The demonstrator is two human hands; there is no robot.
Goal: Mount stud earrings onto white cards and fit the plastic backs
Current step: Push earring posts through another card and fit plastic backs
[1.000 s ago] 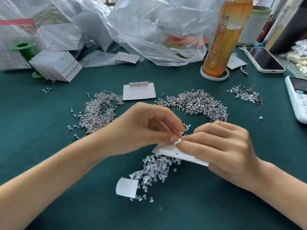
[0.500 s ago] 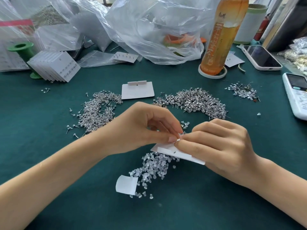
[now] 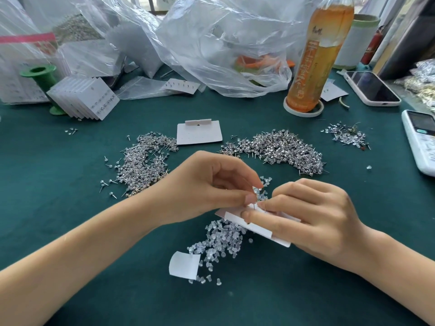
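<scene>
Steadying the work, a white card [image 3: 259, 228] is gripped by the right hand [image 3: 313, 217] just above the pile of clear plastic backs [image 3: 221, 241], while a stud earring [image 3: 255, 204] is pinched at the card's top edge by the left hand [image 3: 211, 187], apparently for seating its post.

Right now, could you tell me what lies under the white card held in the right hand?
Clear plastic backs spread beneath the white card; the right hand hides the rest.

Both forearms are reaching in from the lower corners, meeting at frame centre. The left hand [image 3: 207, 187] is pinching with curled fingers; the right hand [image 3: 310, 215] is curling, fingertips touching the left's.
</scene>
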